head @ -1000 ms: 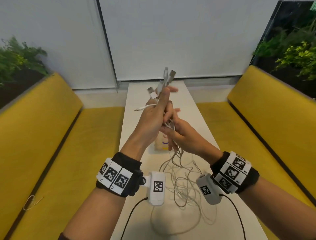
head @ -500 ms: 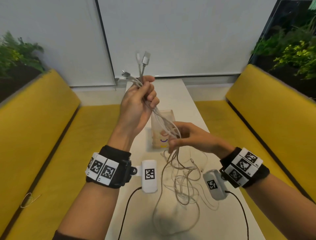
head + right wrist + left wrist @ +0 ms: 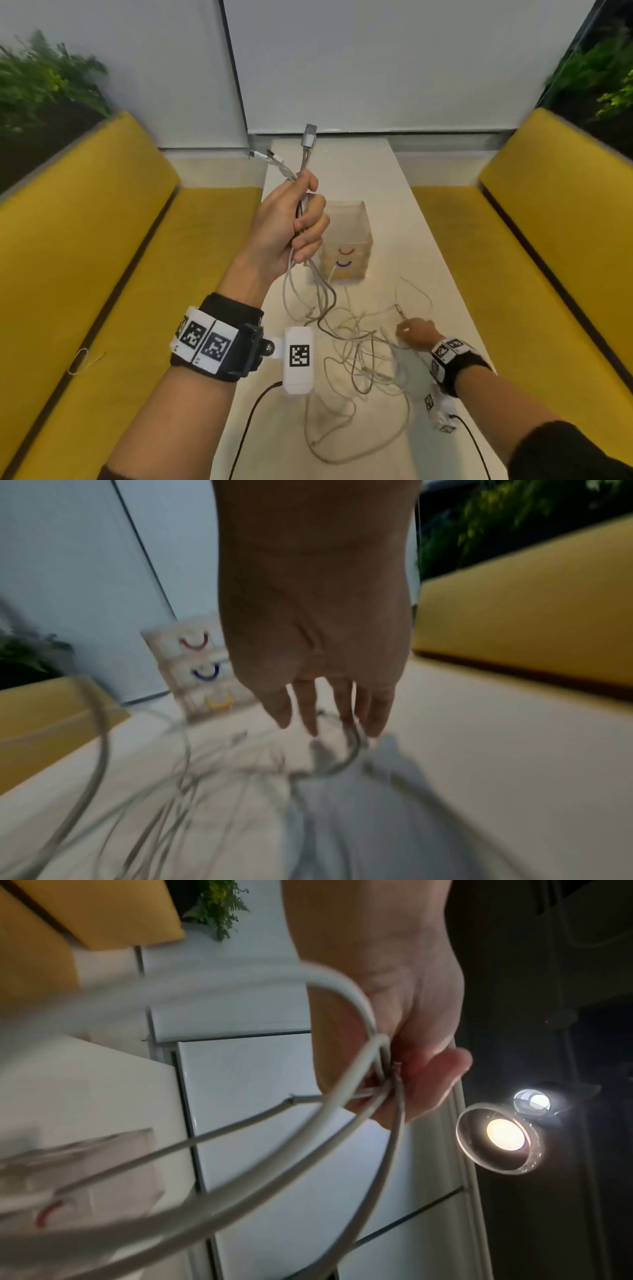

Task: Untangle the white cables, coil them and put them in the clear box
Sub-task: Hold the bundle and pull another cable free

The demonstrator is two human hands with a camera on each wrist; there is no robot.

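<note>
My left hand (image 3: 308,222) is raised above the table and grips a bundle of white cables (image 3: 301,192); their plugs (image 3: 310,134) stick up out of the fist. In the left wrist view the fingers (image 3: 421,1085) are curled round several strands (image 3: 342,1118). The strands hang down into a loose tangle (image 3: 359,349) on the white table (image 3: 387,205). My right hand (image 3: 407,330) is low at the tangle's right edge. Its straight fingers (image 3: 308,718) point down at a cable loop (image 3: 352,746), and the picture is blurred. The clear box (image 3: 356,219) with coloured arcs stands behind the tangle.
Yellow benches run along both sides of the narrow table, the left bench (image 3: 85,257) and the right bench (image 3: 548,222). Black leads from the wrist cameras (image 3: 246,421) trail over the near table end. A white wall (image 3: 376,68) closes the far end, with plants (image 3: 44,85) in the corners.
My right hand let go of the hanging strands and dropped to the tangle on the table at the right. My left hand stayed raised with the bundle and drifted left.
</note>
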